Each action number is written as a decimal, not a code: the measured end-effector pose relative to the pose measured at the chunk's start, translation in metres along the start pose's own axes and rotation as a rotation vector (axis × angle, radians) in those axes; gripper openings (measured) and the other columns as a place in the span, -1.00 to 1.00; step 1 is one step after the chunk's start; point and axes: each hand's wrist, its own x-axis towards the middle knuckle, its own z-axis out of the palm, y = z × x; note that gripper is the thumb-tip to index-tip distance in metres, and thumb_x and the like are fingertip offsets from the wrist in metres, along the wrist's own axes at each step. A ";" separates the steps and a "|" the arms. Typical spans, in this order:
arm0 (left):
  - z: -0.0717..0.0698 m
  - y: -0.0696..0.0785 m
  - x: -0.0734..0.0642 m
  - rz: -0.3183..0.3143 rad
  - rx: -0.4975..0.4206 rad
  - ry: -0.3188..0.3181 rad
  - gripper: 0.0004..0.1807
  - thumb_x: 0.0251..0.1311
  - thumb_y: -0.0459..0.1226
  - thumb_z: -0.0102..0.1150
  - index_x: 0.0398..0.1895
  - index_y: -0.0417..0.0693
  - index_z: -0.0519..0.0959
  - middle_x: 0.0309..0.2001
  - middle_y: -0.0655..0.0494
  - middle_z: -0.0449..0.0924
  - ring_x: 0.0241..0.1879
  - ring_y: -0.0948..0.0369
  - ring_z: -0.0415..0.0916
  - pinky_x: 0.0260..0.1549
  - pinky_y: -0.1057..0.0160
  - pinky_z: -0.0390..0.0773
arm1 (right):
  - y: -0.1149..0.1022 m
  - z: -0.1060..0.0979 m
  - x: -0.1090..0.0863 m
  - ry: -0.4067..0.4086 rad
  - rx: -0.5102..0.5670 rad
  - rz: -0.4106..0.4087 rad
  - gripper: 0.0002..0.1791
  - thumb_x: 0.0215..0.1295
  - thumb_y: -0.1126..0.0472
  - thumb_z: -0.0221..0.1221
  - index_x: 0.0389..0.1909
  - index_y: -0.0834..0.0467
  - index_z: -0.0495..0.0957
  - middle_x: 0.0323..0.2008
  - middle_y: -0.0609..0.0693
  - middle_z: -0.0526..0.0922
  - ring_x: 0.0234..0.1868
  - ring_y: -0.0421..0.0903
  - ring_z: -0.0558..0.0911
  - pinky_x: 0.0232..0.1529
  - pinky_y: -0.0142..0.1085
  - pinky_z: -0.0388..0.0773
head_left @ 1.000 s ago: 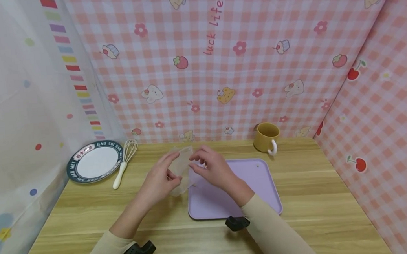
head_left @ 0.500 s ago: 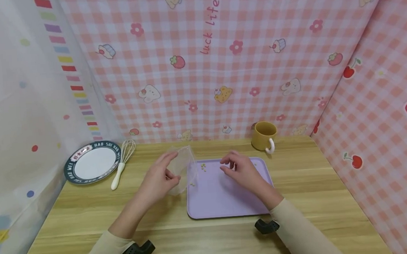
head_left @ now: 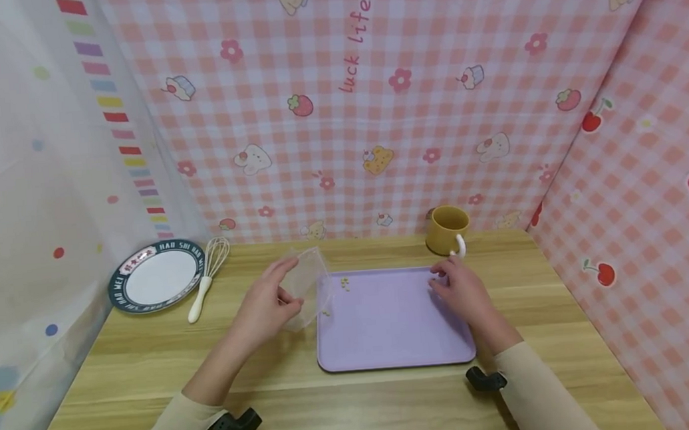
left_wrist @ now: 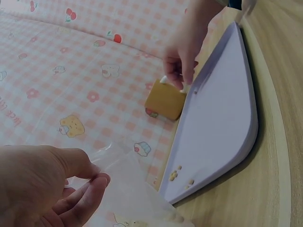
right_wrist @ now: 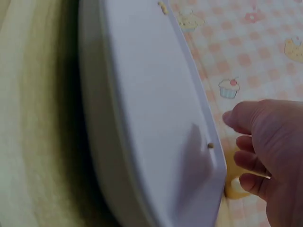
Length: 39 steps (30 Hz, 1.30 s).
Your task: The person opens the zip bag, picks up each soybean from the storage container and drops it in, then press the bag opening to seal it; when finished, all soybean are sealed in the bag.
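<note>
In the head view, my left hand (head_left: 267, 304) pinches a clear plastic bag (head_left: 308, 276) by its side, between thumb and fingers. The bag's edge overlaps the left rim of a lilac tray (head_left: 389, 332). A few small yellow beans (head_left: 344, 283) lie in the tray's far left corner, with others close to the bag. My right hand (head_left: 465, 291) is over the tray's far right corner, fingers loosely bent, nothing between them. A single bean (right_wrist: 210, 145) lies near that corner in the right wrist view, beside the thumb and fingers.
A mustard mug (head_left: 445, 229) with a white handle stands behind the tray, close to my right hand. At the left are a plate (head_left: 120, 292) with a dark patterned rim and a cream-handled whisk (head_left: 201, 297). Checked cloth walls (head_left: 266, 120) rise behind the wooden table (head_left: 274, 406).
My right hand has left the bag and moved rightward across the tray to its far right corner. My left hand keeps the bag at nearly the same place.
</note>
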 end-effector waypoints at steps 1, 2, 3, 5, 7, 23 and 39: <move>0.000 0.000 0.000 -0.004 -0.001 0.000 -0.09 0.23 -0.48 0.54 0.66 -0.21 0.37 0.63 -0.17 0.32 -0.29 0.26 0.67 -0.35 0.28 0.75 | 0.002 0.000 0.000 -0.003 -0.002 0.007 -0.75 0.41 0.29 0.45 0.02 0.31 0.73 -0.11 0.13 0.65 -0.20 0.05 0.63 -0.13 0.04 0.62; 0.000 -0.001 0.000 -0.006 -0.001 -0.001 -0.09 0.23 -0.48 0.54 0.66 -0.20 0.37 0.63 -0.17 0.32 -0.29 0.26 0.67 -0.34 0.28 0.75 | 0.003 -0.001 0.001 -0.006 -0.006 0.012 -0.75 0.41 0.29 0.45 0.01 0.32 0.73 -0.12 0.13 0.64 -0.19 0.07 0.64 -0.12 0.07 0.63; 0.000 -0.002 0.000 -0.009 -0.004 -0.003 -0.09 0.23 -0.48 0.53 0.66 -0.20 0.37 0.63 -0.17 0.31 -0.28 0.25 0.67 -0.34 0.28 0.75 | 0.005 -0.001 0.001 -0.011 -0.009 0.019 -0.76 0.41 0.30 0.44 0.00 0.32 0.73 -0.12 0.14 0.64 -0.17 0.09 0.65 -0.10 0.09 0.64; -0.001 -0.003 0.000 -0.014 -0.007 -0.005 -0.08 0.23 -0.49 0.53 0.66 -0.21 0.36 0.63 -0.17 0.31 -0.28 0.25 0.68 -0.34 0.28 0.75 | 0.007 0.000 0.001 -0.019 -0.026 0.024 -0.77 0.41 0.31 0.44 -0.01 0.33 0.73 -0.12 0.15 0.64 -0.14 0.13 0.68 -0.07 0.12 0.67; -0.001 -0.003 -0.001 -0.022 -0.003 -0.004 -0.08 0.22 -0.49 0.53 0.67 -0.20 0.36 0.63 -0.16 0.31 -0.27 0.24 0.68 -0.34 0.28 0.75 | 0.008 0.001 0.002 -0.023 -0.045 0.020 -0.80 0.41 0.33 0.44 -0.03 0.33 0.74 -0.12 0.17 0.63 -0.12 0.15 0.70 -0.05 0.14 0.69; -0.006 -0.008 -0.002 -0.005 0.015 0.031 -0.11 0.20 -0.51 0.52 0.63 -0.27 0.38 0.58 -0.23 0.37 -0.27 0.23 0.69 -0.35 0.30 0.74 | 0.018 0.010 0.009 -0.040 -0.095 -0.001 -0.91 0.41 0.37 0.42 -0.15 0.32 0.76 -0.18 0.15 0.68 -0.13 0.17 0.72 0.02 0.17 0.68; -0.007 -0.009 -0.003 -0.014 -0.003 0.025 -0.10 0.19 -0.53 0.52 0.63 -0.28 0.38 0.58 -0.23 0.36 -0.28 0.23 0.69 -0.34 0.30 0.74 | 0.013 0.009 0.009 -0.046 -0.079 -0.009 -0.96 0.41 0.36 0.41 -0.26 0.24 0.74 -0.24 0.08 0.67 -0.23 0.06 0.67 -0.10 0.07 0.66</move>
